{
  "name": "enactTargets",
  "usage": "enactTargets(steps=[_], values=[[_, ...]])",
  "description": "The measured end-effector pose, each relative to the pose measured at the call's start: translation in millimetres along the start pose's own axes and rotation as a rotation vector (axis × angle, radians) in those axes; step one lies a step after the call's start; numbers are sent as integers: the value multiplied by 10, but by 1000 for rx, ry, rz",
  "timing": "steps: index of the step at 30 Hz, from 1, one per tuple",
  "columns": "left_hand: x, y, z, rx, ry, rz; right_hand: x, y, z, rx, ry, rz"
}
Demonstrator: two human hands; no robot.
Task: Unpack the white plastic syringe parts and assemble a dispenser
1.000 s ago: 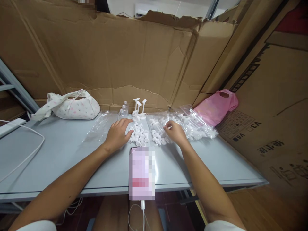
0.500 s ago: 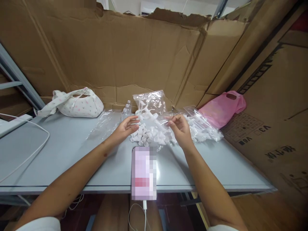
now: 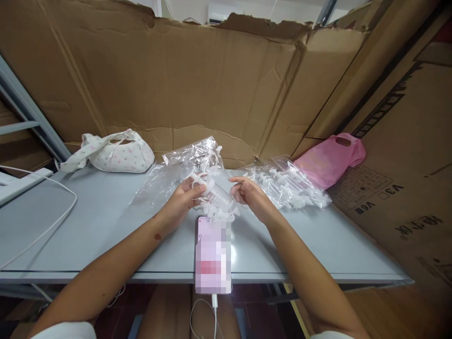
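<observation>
At the centre of the frame, a clear, crinkled plastic bag filled with white plastic parts (image 3: 219, 197) is held up above a pale grey tabletop (image 3: 116, 235). The left hand (image 3: 188, 194), just left of centre, has its thumb and fingers clamped on the bag and the parts inside. The right hand (image 3: 250, 194), just right of centre, has its index finger stretched toward the bag and its other fingers curled in; whether they pinch the film, I cannot tell. Directly below lies a phone with a pink, partly blurred screen (image 3: 213, 256) (a white cable (image 3: 214, 301) runs from its lower end). Right of centre, beyond the right hand, are more clear bags of white parts (image 3: 291, 188), with a glossy pink bag (image 3: 326, 162) behind them. Left of centre lies a flat sheet of clear film (image 3: 150, 188), and farther left sits a white fabric bag with a small pink pattern (image 3: 123, 155). Brown cardboard (image 3: 212, 84) spans the upper frame.
</observation>
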State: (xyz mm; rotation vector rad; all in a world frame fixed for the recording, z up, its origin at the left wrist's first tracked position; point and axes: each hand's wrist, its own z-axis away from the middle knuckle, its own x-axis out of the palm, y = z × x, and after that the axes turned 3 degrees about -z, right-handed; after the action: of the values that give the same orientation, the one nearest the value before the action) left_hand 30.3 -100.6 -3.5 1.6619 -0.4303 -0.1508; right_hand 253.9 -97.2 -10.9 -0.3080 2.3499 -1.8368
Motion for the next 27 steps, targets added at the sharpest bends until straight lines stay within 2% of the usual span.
enactTargets(steps=[3, 7, 13, 16, 20, 24, 27], values=[[-28, 0, 11, 5, 10, 30, -38, -11, -8, 49, -31, 85], [-31, -21, -1, -15, 25, 80, -31, -23, 4, 21, -63, 127], [22, -12, 3, -34, 34, 191, 31, 19, -26, -73, 178, 70], [53, 9, 20, -39, 53, 249, 51, 31, -33, -92, 230, 31], [64, 18, 18, -119, 106, 236, 56, 22, -33, -127, 305, 0], [43, 13, -5, -128, 134, 283, 19, 10, -44, -58, 320, -143], [10, 24, -23, -54, 163, 355, -12, 25, -53, 42, 242, -324]])
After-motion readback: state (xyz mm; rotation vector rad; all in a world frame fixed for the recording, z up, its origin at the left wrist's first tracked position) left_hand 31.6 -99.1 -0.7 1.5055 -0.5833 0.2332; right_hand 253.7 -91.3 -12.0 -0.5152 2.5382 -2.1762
